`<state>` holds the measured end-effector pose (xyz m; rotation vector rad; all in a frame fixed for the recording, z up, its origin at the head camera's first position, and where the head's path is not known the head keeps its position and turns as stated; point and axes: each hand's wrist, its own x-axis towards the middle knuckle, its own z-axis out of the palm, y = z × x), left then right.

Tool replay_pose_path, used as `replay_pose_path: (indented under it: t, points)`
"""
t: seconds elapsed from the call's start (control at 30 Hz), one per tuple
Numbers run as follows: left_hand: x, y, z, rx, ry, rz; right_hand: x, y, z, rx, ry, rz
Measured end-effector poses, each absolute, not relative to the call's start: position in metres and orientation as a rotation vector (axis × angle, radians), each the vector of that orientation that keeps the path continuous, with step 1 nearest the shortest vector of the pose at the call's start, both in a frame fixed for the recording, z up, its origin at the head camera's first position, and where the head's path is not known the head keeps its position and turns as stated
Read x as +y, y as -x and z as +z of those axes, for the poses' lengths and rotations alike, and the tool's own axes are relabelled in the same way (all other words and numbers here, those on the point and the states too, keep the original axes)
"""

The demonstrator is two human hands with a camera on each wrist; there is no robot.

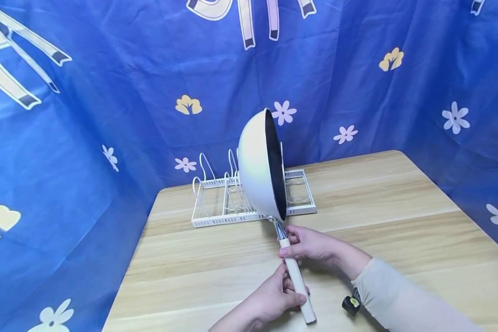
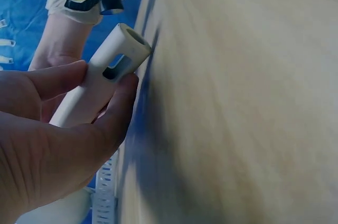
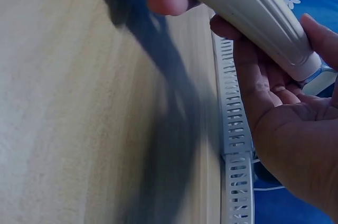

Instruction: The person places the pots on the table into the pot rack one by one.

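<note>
A deep white wok [image 1: 255, 166] with a dark inside stands on its side in the white wire rack [image 1: 216, 221], its opening facing right. Its cream handle [image 1: 297, 281] points down toward the front of the table. My left hand [image 1: 271, 295] grips the handle close to its end, thumb on one side and fingers on the other; the slot at that end shows in the left wrist view. Farther up, by the metal neck [image 1: 280, 229], my right hand [image 1: 309, 244] holds the handle between thumb and fingers. In the right wrist view its palm [image 3: 296, 123] lies beside the handle.
Wire dividers [image 1: 203, 168] rise from the rack's left part, and its right part [image 1: 300, 191] lies flat. Beneath is a light wood table [image 1: 369, 198]. A blue patterned curtain [image 1: 149, 92] surrounds the back and sides. A small black device [image 1: 351, 303] sits at the right sleeve.
</note>
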<state>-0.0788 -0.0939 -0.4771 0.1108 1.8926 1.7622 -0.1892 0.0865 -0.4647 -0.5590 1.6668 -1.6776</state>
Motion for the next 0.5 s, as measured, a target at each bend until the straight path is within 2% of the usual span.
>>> replay_pose_path:
  t: [0.27,0.4,0.5]
  points:
    - [-0.092,0.079,-0.474,1.985,-0.122,1.681,0.087,0.186,-0.463,1.707,0.564,-1.663]
    - [-0.096,0.078,-0.47,2.247,-0.265,1.44,0.087,0.18,-0.455,1.911,0.575,-1.566]
    - [-0.101,0.077,-0.463,2.506,-0.41,1.137,0.09,0.173,-0.44,2.239,0.606,-1.326]
